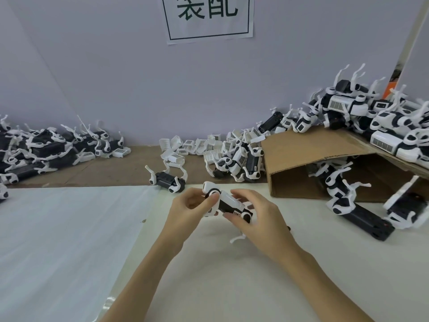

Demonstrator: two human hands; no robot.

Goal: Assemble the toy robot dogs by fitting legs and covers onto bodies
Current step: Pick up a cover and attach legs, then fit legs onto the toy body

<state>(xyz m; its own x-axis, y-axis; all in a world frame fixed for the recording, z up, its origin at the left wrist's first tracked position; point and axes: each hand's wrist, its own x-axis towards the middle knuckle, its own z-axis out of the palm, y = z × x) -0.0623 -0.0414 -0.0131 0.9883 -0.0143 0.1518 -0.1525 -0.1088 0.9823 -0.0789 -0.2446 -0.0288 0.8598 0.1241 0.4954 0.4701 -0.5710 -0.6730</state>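
At bench centre, over the white sheet [69, 240], both hands work one toy dog [228, 203] held clear of the surface. Left hand [188, 205] grips the dog's far end, thumb and fingers curled round a white leg joint. Right hand [253, 217] grasps the near end, fingers curled over the body and thumb beside a black-and-white joint. The dog shows a white cover on top, a black body beneath, and one white leg [238, 238] hanging below the right hand.

Just beyond the hands, one black body with white legs [168, 178] lies alone at the edge of the brown board [111, 168]. Loose white covers [192, 146] are heaped further back, against the wall. Beside them, on the right, a cluster of part-built dogs [239, 163] rests against the cardboard box [308, 154]. The box lies on its side, open toward the viewer, with more dogs inside the opening [336, 182] and a black body [369, 219] lying in front of it.

On top of the box, a pile of covered dogs [362, 110] reaches the right edge of view. At far left, a heap of black bodies with legs [46, 149] lies on the board. On the wall, a paper sign [209, 17] with green characters is partly cut off at the top.
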